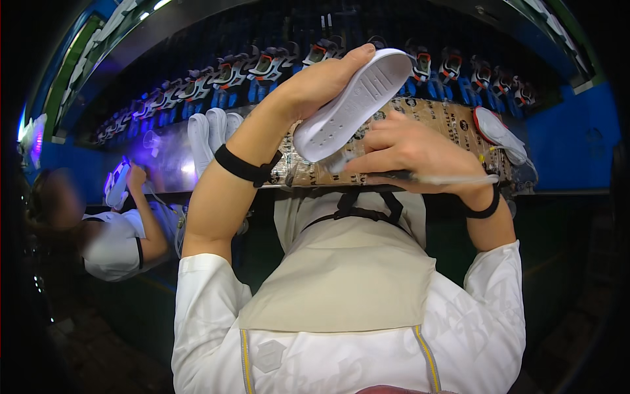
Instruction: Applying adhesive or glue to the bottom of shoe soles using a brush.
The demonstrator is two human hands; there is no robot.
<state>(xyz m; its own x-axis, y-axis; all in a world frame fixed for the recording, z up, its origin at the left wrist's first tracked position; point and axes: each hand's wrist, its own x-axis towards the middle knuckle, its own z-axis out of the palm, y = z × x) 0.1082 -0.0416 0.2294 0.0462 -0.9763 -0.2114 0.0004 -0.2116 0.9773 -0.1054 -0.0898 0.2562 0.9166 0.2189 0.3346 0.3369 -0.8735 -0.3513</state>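
Observation:
My left hand (328, 80) is closed on the edge of a white shoe sole (354, 105), which it holds up at a slant over the bench. The sole's broad face is towards me, with slots near one end and small holes near the other. Below and to the right, my right hand (410, 148) is closed round what looks like a brush (394, 175) with a thin dark handle. Its pale, blurred end lies close to the sole's lower end; I cannot tell whether they touch.
Brown printed paper under clear film covers the bench (440, 118). White soles (209, 134) stand at left, and a white shoe part with red edging (499, 134) lies at right. Behind runs a row of shoes on holders (266, 64). A co-worker (125, 236) handles a shoe at far left.

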